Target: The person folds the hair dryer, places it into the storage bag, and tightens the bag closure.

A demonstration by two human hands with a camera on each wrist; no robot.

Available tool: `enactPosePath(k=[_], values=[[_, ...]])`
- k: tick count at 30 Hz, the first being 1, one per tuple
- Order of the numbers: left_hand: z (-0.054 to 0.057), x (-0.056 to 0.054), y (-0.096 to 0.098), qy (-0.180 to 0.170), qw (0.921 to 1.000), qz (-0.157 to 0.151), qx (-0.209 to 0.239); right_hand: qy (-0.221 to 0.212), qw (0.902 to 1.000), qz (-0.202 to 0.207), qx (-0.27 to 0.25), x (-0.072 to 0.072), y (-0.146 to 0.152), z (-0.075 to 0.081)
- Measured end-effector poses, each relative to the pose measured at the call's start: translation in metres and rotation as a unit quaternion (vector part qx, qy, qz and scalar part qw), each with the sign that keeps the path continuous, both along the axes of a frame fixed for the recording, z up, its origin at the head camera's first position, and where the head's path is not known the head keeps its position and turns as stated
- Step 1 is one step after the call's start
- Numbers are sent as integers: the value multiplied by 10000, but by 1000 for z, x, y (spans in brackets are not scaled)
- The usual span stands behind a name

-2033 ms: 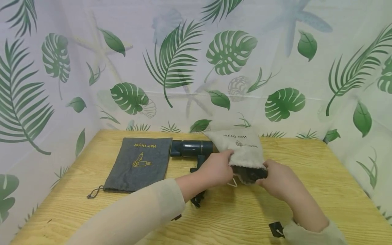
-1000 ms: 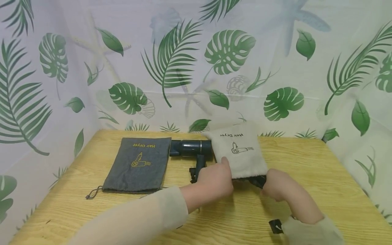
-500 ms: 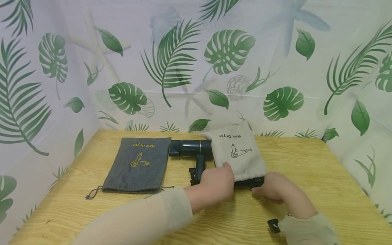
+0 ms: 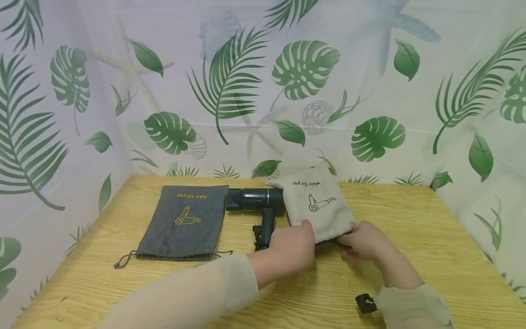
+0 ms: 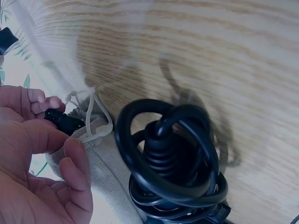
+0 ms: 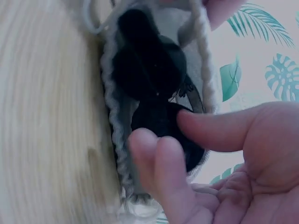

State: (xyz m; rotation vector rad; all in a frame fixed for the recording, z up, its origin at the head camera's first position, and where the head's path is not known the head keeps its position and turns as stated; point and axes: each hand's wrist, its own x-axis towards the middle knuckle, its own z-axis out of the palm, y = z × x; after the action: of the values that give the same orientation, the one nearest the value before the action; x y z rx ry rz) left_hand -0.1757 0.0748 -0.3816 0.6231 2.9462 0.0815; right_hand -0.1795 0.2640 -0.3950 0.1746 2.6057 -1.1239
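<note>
A light drawstring bag (image 4: 318, 205) printed "Hair Dryer" is tilted up at the back of the table, its mouth towards me. My left hand (image 4: 293, 244) grips the left side of its rim. In the right wrist view a black rounded object (image 6: 154, 70) with two lobes sits inside the mouth. My right hand (image 4: 367, 240) pinches its near end between thumb (image 6: 212, 130) and fingertips. The exact kind of the black object does not show. A dark hair dryer (image 4: 256, 198) lies left of the bag, its coiled cord (image 5: 166, 179) at the handle end in the left wrist view.
A flat dark grey drawstring bag (image 4: 182, 221) with yellow "Hair Dryer" print lies on the left of the wooden table (image 4: 320, 292). A small black block (image 4: 365, 303) is beside my right sleeve. Leaf-patterned cloth (image 4: 304, 68) stands behind and at both sides.
The light bag's rim has come down and forward over the black object, so less of it shows. My right hand has shifted left to the bag's mouth. The hair dryer stays put.
</note>
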Motion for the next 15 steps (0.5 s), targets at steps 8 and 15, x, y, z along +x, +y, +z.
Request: enactPosePath(k=[8, 15], values=[[-1, 0, 0, -184, 9996, 125, 172, -121, 9811, -1020, -1641, 0, 0, -1], [-3, -1, 1, -343, 9953, 20, 901, 282, 9697, -1526, -1887, -2, -5, -3]])
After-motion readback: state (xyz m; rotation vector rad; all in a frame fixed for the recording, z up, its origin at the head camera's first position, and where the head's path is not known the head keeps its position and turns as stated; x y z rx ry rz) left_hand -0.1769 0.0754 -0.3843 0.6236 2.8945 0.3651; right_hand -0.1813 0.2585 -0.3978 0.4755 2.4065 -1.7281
